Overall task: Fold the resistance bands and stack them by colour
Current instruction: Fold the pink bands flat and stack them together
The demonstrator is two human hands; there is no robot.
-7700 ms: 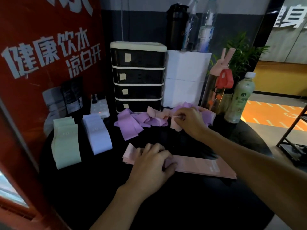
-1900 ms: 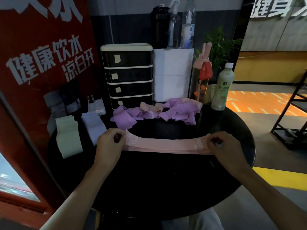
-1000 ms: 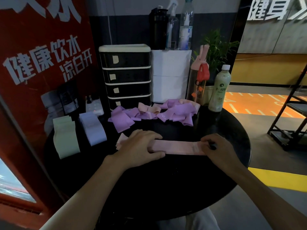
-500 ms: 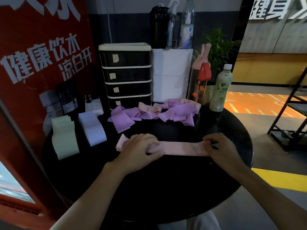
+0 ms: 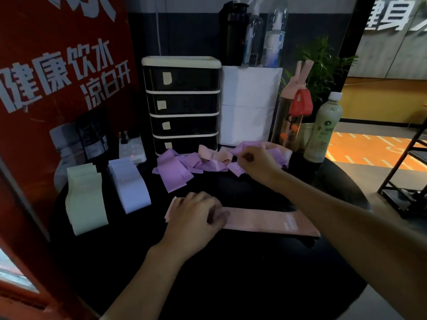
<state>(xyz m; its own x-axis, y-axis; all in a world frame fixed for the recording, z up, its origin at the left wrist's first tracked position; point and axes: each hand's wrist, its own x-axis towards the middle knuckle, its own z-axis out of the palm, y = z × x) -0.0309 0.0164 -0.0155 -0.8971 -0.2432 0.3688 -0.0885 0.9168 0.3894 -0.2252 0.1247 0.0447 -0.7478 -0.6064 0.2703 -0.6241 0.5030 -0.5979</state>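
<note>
The folded green stack (image 5: 86, 199) and pale lilac stack (image 5: 129, 185) lie at nine and ten o'clock, so pink seems the colour in hand. The left hand (image 5: 196, 218), palm down with bent fingers, presses the nine o'clock end of the flat pink band (image 5: 268, 221) at the middle of the table (image 5: 231, 278); its long axis runs nine to three, the right end dipping toward four. At twelve the right hand (image 5: 256, 166) pinches into the loose pile (image 5: 184, 167); next it should draw one pink band free of the purple tangle.
</note>
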